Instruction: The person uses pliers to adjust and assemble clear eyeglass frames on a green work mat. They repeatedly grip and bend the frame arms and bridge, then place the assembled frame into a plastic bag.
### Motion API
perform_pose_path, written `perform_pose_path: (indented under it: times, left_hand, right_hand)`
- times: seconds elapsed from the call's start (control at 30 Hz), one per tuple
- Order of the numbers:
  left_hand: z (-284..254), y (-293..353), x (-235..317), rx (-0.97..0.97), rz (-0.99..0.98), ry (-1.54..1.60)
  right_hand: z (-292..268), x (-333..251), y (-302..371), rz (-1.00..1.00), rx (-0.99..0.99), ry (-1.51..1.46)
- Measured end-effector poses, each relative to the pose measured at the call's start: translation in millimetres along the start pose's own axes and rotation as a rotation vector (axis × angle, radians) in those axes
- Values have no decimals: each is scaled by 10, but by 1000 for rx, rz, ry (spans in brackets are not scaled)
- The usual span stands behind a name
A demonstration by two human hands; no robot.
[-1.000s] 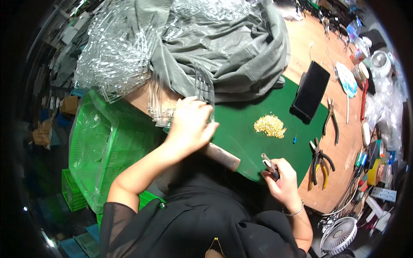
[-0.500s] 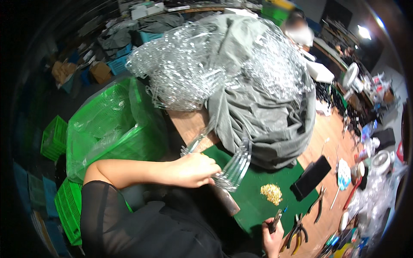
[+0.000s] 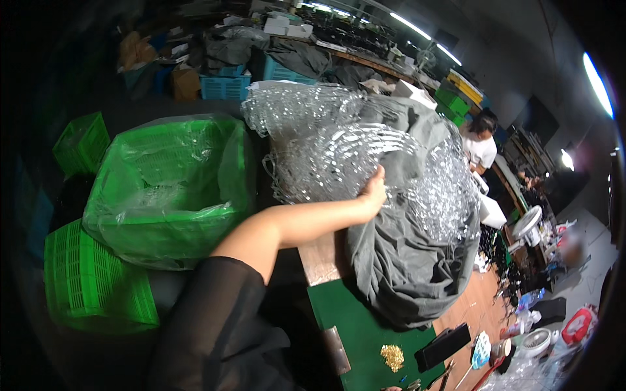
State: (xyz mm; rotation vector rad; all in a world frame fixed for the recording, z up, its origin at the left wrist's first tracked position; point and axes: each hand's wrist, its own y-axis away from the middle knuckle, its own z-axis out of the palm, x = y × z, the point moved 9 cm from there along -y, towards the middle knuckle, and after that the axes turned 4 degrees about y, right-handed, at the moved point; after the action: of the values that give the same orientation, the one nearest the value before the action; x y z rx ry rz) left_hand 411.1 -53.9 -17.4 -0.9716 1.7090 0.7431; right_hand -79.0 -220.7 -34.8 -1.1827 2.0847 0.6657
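My left hand (image 3: 373, 194) is stretched out to the mound of clear plastic strips (image 3: 319, 163), thumb up and the other fingers partly hidden. It looks closed on a fanned bunch of clear strips (image 3: 378, 138) lying against the mound; motion blurs where the bunch ends. Beneath and beside the strips lies a crumpled grey cloth (image 3: 407, 267). Only a sliver of my right hand (image 3: 392, 389) shows at the lower edge, its fingers out of sight. Pliers (image 3: 413, 386) are just beside it. A small heap of gold-coloured pieces (image 3: 392, 358) rests on the green mat (image 3: 352, 326).
A green crate (image 3: 163, 218) lined with clear film stands left, with another green crate (image 3: 98, 280) nearer me. A black phone-like slab (image 3: 443, 347) lies right of the gold pieces. Small fans, bags and tools crowd the right edge. A co-worker (image 3: 480, 143) sits beyond the mound.
My left hand has moved away from me, from over the mat to the mound, with its bunch of clear strips. The view has tilted up, leaving my right hand almost out of frame.
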Motion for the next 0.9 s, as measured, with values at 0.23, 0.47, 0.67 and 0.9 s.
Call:
perform_pose_path:
  times: [0.23, 0.47, 0.67, 0.9]
  left_hand:
    - [-252, -176, -34, -253, -156, 131]
    - [-503, 282, 132, 77, 36, 553]
    - [-545, 1529, -375, 841, -246, 1376]
    - [1054, 2454, -224, 950, -961, 1750]
  right_hand:
    - [198, 264, -127, 54, -30, 225]
    - [515, -151, -25, -37, -200, 55]
    - [387, -58, 2, 73, -117, 115]
    - [305, 143, 47, -103, 41, 227]
